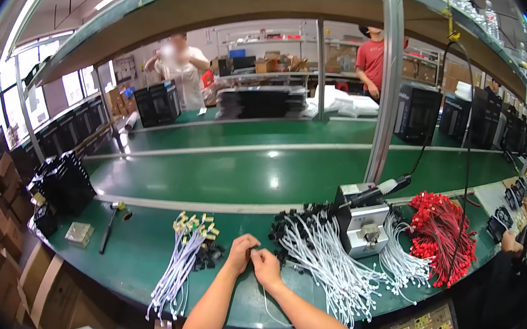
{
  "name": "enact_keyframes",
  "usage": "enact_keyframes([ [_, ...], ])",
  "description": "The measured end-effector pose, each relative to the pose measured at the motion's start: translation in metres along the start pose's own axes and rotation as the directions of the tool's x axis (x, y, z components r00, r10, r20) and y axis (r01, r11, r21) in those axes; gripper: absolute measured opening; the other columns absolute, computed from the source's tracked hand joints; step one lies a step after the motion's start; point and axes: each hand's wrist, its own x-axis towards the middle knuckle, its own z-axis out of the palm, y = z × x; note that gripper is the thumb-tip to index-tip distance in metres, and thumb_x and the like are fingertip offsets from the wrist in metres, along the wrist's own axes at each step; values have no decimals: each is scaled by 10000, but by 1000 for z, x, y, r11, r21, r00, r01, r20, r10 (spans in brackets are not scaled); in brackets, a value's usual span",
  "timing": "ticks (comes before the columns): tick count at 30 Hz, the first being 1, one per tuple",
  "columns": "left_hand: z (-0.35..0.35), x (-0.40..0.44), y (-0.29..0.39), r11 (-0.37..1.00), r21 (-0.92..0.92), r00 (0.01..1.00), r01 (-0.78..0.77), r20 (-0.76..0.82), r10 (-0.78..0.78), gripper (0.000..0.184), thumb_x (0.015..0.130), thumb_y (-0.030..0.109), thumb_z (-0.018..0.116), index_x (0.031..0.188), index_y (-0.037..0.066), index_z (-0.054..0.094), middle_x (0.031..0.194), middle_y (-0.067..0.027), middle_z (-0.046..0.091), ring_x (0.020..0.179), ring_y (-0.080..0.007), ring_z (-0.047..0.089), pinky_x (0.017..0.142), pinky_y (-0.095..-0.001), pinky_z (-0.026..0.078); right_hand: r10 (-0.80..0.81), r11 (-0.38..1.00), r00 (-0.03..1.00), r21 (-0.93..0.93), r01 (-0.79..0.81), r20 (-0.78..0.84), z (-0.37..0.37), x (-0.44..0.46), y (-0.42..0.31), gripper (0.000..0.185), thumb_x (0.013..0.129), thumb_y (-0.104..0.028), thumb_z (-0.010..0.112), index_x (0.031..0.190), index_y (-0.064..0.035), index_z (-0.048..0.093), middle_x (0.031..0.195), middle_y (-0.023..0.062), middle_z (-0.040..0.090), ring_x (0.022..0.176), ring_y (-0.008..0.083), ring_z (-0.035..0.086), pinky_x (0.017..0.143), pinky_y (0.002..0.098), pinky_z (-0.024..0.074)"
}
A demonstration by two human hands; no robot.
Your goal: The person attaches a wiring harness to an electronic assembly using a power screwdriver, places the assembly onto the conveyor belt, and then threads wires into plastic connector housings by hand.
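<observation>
My left hand (241,253) and my right hand (265,267) meet over the front of the green workbench, fingers pinched together. A thin white cable (267,303) runs down from my right hand toward the bench edge. Whatever sits between the left fingertips is too small and covered to make out. Left of my hands lies a bundle of white cables (175,268) with yellowish connectors, beside small black parts (207,256). On the right, a larger bundle of white cables (324,254) with black ends spreads across the bench.
A grey boxy machine (360,223) with a corded screwdriver (379,191) stands behind the cables. Red cables (442,241) lie right of it. A hammer (109,228) and a clear box (79,234) lie left. Beyond runs a green conveyor (263,171). A co-worker's hand (512,243) is far right.
</observation>
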Motion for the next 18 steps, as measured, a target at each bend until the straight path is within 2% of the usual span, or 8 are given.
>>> enact_keyframes([
  [4, -1, 0, 1, 1000, -25, 1000, -4, 13, 4, 125, 762, 102, 509, 746, -4, 574, 776, -64, 569, 759, -144, 522, 716, -253, 409, -28, 1000, 1000, -10, 27, -15, 1, 1, -1, 280, 883, -261, 576, 818, 9, 611, 680, 145, 635, 612, 217, 620, 573, 338, 466],
  [11, -1, 0, 3, 998, -41, 999, 39, 14, -38, 137, 745, 102, 507, 791, -2, 583, 787, -59, 561, 759, -140, 503, 705, -255, 399, 45, 999, 999, 10, -45, 12, -1, 2, -3, 289, 883, -260, 580, 829, 22, 616, 678, 137, 635, 616, 191, 612, 582, 327, 465],
  [15, -2, -1, 4, 991, -110, 997, 73, 34, -69, 143, 715, 92, 531, 797, -15, 577, 787, -73, 565, 765, -144, 514, 717, -248, 411, 67, 997, 998, 22, -68, 21, -1, 3, -4, 291, 883, -260, 582, 809, 21, 610, 661, 114, 628, 597, 164, 585, 569, 313, 455],
  [18, -2, 0, 4, 994, -89, 997, 66, 32, -64, 140, 726, 103, 524, 797, -3, 582, 780, -63, 559, 748, -138, 503, 691, -254, 408, 72, 996, 997, 56, -73, 22, -1, 3, -6, 293, 885, -261, 585, 795, 18, 605, 635, 92, 611, 576, 136, 553, 550, 300, 441],
])
